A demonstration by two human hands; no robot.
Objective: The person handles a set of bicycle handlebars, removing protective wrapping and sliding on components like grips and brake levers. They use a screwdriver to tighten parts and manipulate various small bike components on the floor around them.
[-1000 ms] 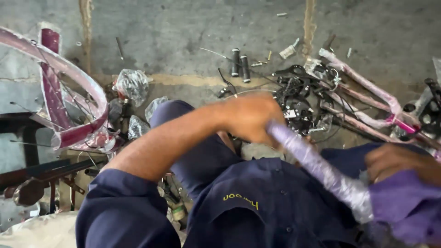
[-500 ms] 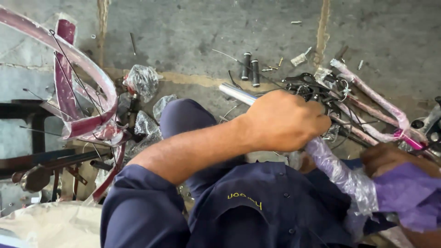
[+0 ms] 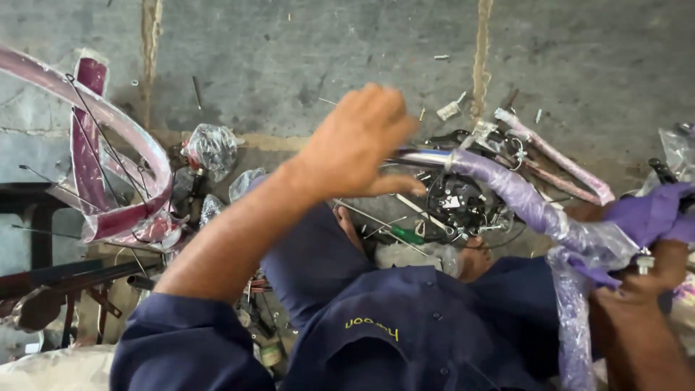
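A metal handlebar tube wrapped in purple-tinted plastic film [image 3: 521, 197] runs from the lower right up to a bare chrome end [image 3: 423, 156] at centre. My right hand [image 3: 651, 271] grips the wrapped tube low on the right, next to a bolt and a wad of purple wrapping [image 3: 655, 210]. My left hand [image 3: 358, 145] hovers blurred just left of the chrome end, fingers spread and off the tube. My navy-sleeved left arm crosses the frame from the lower left.
A pink bicycle wheel with a mudguard [image 3: 108, 145] stands at the left. A black tangle of brake parts and cables [image 3: 463, 206] and a green-handled screwdriver [image 3: 407, 234] lie on the concrete floor. A wrapped pink frame tube [image 3: 557, 156] and crumpled plastic [image 3: 213, 148] lie nearby.
My left hand was closed around the tube's upper part; it has slid up off the chrome end and opened. The tube has tilted lower and the view has shifted right.
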